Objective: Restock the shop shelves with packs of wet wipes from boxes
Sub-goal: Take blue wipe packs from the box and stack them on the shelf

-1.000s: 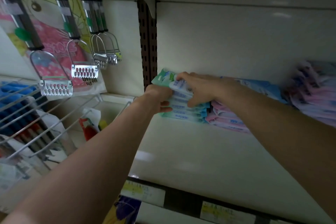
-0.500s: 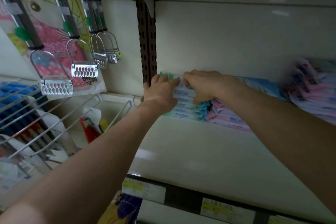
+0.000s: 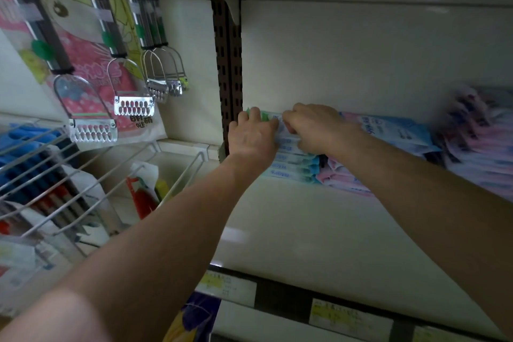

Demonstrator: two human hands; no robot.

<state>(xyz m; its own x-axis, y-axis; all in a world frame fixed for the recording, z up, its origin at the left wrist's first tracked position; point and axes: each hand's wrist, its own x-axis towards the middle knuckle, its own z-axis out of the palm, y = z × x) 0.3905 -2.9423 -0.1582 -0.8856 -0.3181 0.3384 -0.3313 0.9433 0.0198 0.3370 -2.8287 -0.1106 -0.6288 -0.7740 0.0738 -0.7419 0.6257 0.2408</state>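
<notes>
Gripped at top front edge by curled right hand [image 3: 313, 128]; flat left hand [image 3: 251, 139] pressed to near side: stack of blue wet-wipe packs [image 3: 291, 166], shelf [image 3: 291, 230] rear left corner, touching pink packs [image 3: 341, 178]. Step: squaring stack. Next, likely: release, fetch more packs.

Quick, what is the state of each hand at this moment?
Left hand: open, fingers resting on the top wipes pack.
Right hand: fingers curled, gripping the same pack.

Free shelf [image 3: 319, 230] front; wipe packs [image 3: 294, 168] behind.
</notes>
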